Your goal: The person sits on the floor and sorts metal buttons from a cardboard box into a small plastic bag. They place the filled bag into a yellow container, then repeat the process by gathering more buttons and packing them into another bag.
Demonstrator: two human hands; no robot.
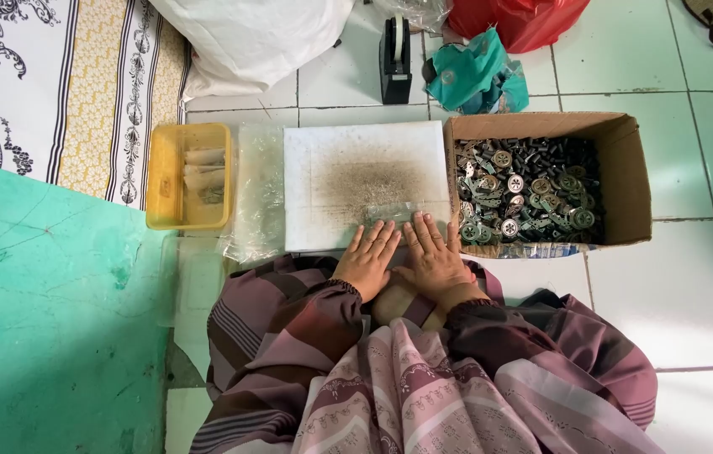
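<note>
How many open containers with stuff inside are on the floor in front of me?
2. A yellow rectangular plastic tray lies left of the white stained board; a brown cardboard box of small metal parts sits right of it. Others may be out of view.

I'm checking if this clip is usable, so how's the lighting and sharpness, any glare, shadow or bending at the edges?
Head view: soft, even daylight, no harsh glare on the white floor tiles; a shadow darkens the lower part of the green mat; both hands, left hand and right hand, are sharp on the white board; parts in the cardboard box are crisp; tile lines bend slightly toward the edges.
</note>
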